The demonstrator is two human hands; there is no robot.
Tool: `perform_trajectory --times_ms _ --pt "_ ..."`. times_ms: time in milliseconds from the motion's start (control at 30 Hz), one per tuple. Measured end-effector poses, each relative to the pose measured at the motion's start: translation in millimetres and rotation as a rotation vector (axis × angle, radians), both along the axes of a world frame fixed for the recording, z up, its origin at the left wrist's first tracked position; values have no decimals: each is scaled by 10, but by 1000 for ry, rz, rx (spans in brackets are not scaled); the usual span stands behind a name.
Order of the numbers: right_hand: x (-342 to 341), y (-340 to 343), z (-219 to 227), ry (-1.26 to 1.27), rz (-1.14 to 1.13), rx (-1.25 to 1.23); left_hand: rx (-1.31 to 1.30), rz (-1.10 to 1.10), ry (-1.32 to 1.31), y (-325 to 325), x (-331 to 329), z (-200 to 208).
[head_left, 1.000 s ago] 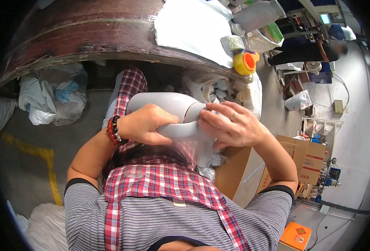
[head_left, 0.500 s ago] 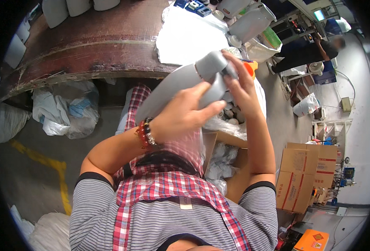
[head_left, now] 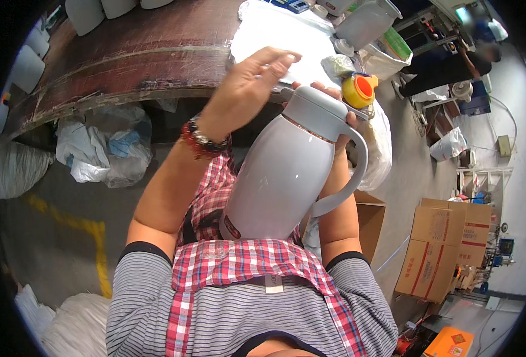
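Observation:
A grey vacuum jug [head_left: 281,178] with a side handle and a lid leans across my lap, its base against my checked apron. My right hand [head_left: 334,98] is closed around the jug's neck and lid from behind; its fingertips show past the lid and its palm is hidden. My left hand [head_left: 248,89] hovers above and left of the lid, apart from the jug. Its thumb and fingers come together near the tips, and whatever they hold, if anything, is too small to name. A white cloth or plastic sheet [head_left: 275,35] lies on the table beyond it.
A wooden table [head_left: 173,65] with a worn edge spans the far side, bearing several grey jug bodies [head_left: 84,16]. An orange-and-yellow tape dispenser [head_left: 358,89] sits at its right. Plastic bags [head_left: 102,149] hang below; cartons [head_left: 429,250] and a person [head_left: 447,68] are at right.
The jug has turned so its handle faces right, and it stands more upright. My left hand has left the jug and risen toward the table. My right hand has shifted behind the lid.

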State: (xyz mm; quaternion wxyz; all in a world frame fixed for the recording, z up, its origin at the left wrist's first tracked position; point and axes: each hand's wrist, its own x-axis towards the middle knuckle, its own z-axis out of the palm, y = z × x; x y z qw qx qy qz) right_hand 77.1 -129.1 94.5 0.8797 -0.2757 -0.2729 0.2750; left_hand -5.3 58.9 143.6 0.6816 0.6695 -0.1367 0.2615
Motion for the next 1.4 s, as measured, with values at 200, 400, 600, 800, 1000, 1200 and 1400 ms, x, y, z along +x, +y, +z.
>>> perform_trajectory --times_ms 200,400,600,800,1000,1200,1400 --pt "-164 -162 74 151 -171 -262 -30 -218 -109 -337 137 -194" --pt "-218 -167 175 69 -186 -331 348 128 -157 -506 68 -202" --pt "-211 -238 79 137 -147 -302 429 99 -57 -490 -34 -143" --pt "-111 -14 512 24 -156 -607 169 28 43 -230 81 -155" --pt "127 452 260 156 -124 -387 -285 -242 437 334 343 -483" --pt "1129 419 -135 -409 -436 -780 -212 -58 441 563 463 -870" --pt "1980 495 -906 -1369 -820 -1271 -226 -111 496 607 813 -1022"
